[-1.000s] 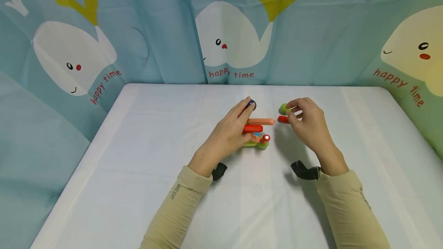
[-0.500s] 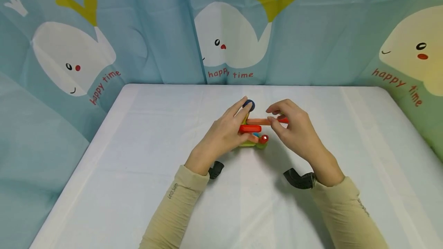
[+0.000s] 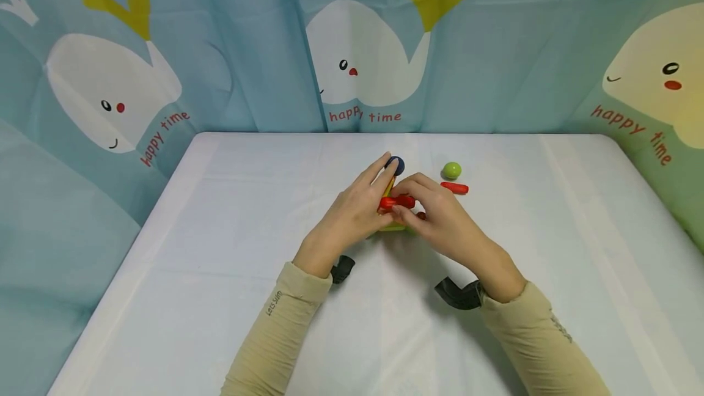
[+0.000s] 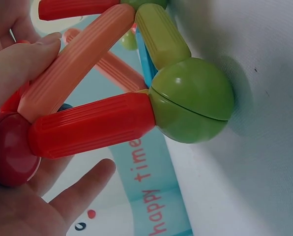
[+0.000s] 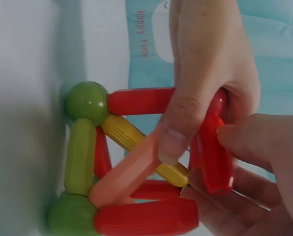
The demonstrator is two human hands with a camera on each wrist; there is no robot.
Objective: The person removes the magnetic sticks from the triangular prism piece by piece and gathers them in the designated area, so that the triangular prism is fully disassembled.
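My left hand [image 3: 346,216] holds a frame of magnetic sticks and balls low over the white table. Its thumb presses on a salmon stick [image 4: 80,61], and a red ball [image 4: 14,150] lies against the palm. Green balls [image 4: 191,100], a red stick [image 4: 92,125] and a yellow stick [image 5: 127,135] form other parts of the frame. My right hand [image 3: 440,216] pinches a red magnetic stick [image 5: 215,157] between thumb and fingers, close to the red ball. A dark blue ball [image 3: 397,166] shows beyond my left fingertips. My hands hide much of the frame.
A loose green ball [image 3: 452,170] and a loose red stick [image 3: 454,188] lie on the white table [image 3: 247,200] beyond my right hand. A curtain [image 3: 247,47] printed with whales hangs behind the table's far edge.
My right hand has moved left and nearer, from beside the loose green ball to the frame, and pinches a red stick there. The loose ball and stick are uncovered. My left hand barely moved.
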